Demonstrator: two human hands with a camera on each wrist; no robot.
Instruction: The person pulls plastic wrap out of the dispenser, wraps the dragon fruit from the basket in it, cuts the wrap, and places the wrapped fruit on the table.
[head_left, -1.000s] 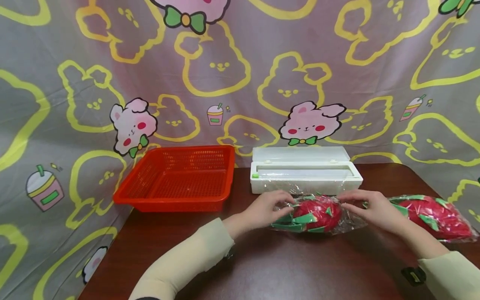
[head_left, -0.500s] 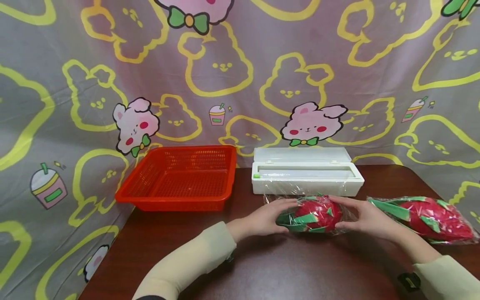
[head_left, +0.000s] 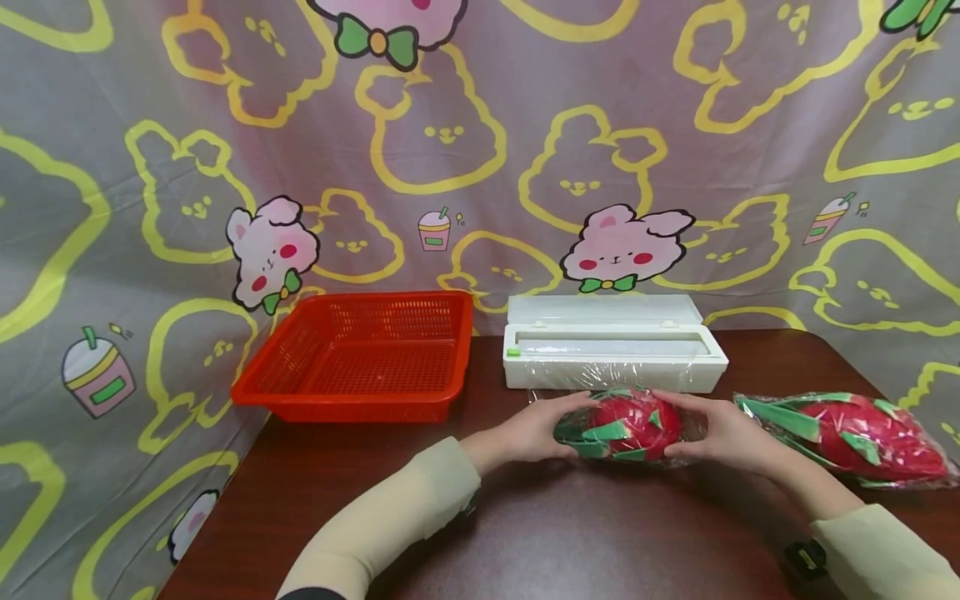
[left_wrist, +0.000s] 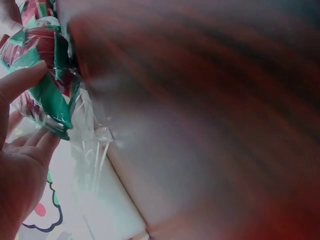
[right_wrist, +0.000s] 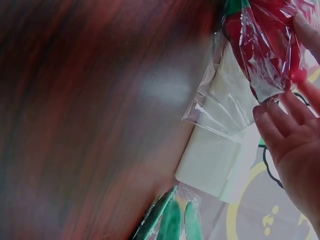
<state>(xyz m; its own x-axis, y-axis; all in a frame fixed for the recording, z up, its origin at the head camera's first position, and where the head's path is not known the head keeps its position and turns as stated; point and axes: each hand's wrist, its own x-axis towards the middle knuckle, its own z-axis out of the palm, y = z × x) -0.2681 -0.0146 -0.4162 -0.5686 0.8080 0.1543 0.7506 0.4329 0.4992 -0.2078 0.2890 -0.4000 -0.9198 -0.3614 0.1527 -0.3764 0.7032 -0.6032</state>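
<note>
A red dragon fruit (head_left: 636, 427) with green leaves, wrapped in clear plastic film, is held between both hands in front of the white cling film dispenser (head_left: 617, 373). My left hand (head_left: 536, 431) grips its leafy end; in the left wrist view the thumb (left_wrist: 31, 80) presses a green leaf and the other fingers lie on the opposite side. My right hand (head_left: 723, 435) holds the red end, thumb and fingers on either side, with loose film (right_wrist: 220, 107) hanging beside it in the right wrist view. Wrinkled clear film (left_wrist: 87, 135) also lies between fruit and dispenser.
A second film-wrapped dragon fruit (head_left: 862, 437) lies at the right, beyond the right forearm. The red plastic basket (head_left: 360, 410) stands at the back left. Behind the brown table (head_left: 585, 533) hangs a patterned cloth (head_left: 480, 150). The dispenser's lid (head_left: 603, 309) is raised.
Both hands have moved from the loose film at the ends to close around the dragon fruit. The fruit has tilted slightly between them, and its side film is drawn in.
</note>
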